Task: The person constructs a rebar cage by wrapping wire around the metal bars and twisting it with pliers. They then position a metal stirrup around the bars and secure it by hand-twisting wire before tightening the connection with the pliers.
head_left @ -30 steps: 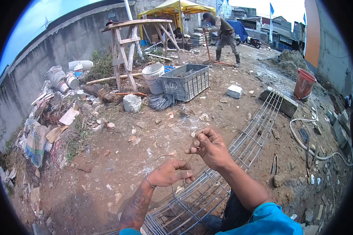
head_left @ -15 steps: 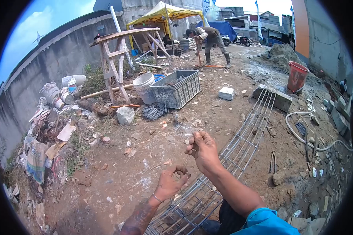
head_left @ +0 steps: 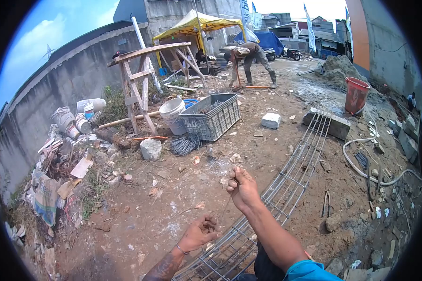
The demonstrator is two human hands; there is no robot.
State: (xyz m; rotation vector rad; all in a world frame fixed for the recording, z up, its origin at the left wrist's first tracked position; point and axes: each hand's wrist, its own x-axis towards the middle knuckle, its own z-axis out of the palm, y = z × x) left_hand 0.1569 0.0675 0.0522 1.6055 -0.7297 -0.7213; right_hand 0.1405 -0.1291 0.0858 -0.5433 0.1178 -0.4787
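Observation:
My right hand point(head_left: 244, 191) is raised over the ground, fingers pinched on a thin binding wire point(head_left: 226, 207) that hangs down toward the left. Lower and to the left, my left hand point(head_left: 200, 232) has loosely curled fingers with a gap at the thumb, close to the wire's lower end; I see nothing held in it. Beneath both arms a long steel rebar cage point(head_left: 286, 187) runs from my feet up to a concrete block point(head_left: 333, 122), its far end resting there. A pair of pincers point(head_left: 327, 203) lies on the dirt right of the cage.
A grey crate point(head_left: 215, 122) stands ahead beside a white bucket point(head_left: 172, 113) and a bundle of wires point(head_left: 185, 145). Beyond them, a person point(head_left: 253, 56) bends over a tool. A wooden trestle point(head_left: 138, 82) stands left; a red bucket point(head_left: 356, 96) and hose point(head_left: 349, 159) are right.
My right hand has lowered slightly and its fingers are closed more tightly. My left hand has moved a little down and left. The person ahead bends lower.

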